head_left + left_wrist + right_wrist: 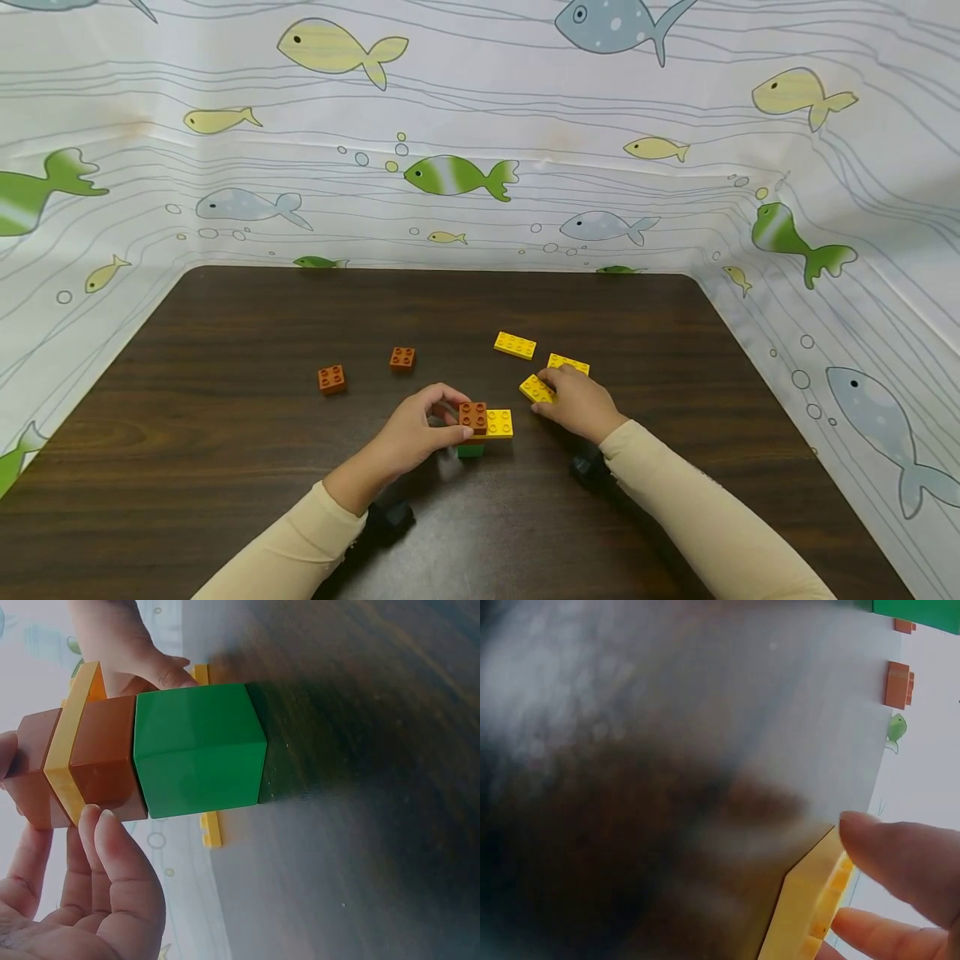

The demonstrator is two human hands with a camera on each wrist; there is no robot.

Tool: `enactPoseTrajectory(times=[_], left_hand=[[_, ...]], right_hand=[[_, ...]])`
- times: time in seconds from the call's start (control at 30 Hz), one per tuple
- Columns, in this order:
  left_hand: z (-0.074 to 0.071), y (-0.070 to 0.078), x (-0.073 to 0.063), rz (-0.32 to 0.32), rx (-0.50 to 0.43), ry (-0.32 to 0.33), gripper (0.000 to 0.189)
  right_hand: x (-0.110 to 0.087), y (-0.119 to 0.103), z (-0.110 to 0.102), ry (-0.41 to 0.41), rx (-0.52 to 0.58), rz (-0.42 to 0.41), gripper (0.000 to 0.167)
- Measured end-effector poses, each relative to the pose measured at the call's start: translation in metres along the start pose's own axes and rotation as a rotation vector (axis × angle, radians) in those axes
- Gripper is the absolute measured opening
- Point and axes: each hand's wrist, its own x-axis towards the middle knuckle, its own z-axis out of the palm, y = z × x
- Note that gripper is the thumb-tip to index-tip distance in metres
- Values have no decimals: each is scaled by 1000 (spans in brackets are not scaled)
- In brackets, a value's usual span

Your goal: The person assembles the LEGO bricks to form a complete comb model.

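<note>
My left hand (408, 433) holds a stack of building bricks by its upper part. The stack has a brown brick (472, 417) on top, then a flat yellow brick (499, 423) jutting out to the right. Below these, the left wrist view shows another brown brick (112, 754) and a large green brick (202, 750) at the bottom, standing on the table. Thumb and fingers of my right hand (577, 404) pinch a flat yellow brick (536, 389) lying on the table. Part of that brick is hidden under the hand.
Two loose brown bricks, one left (332, 380) and one nearer the middle (402, 359), lie beyond my left hand. Two more flat yellow bricks, one farther back (515, 345) and one beside my right fingers (568, 363), lie on the dark wooden table (225, 467). A fish-patterned sheet (480, 108) surrounds it.
</note>
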Motion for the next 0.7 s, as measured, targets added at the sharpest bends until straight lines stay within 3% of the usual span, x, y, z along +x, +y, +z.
enactPoseTrajectory(times=[0.37,0.7], left_hand=[[0,0,0,-6,-4,-3,33],[-1,1,0,-8,-1,-5,33]], right_hand=[[2,-1,-3,-38,-80,-18,50],[1,-1,-5,-3,-69,-65,43]])
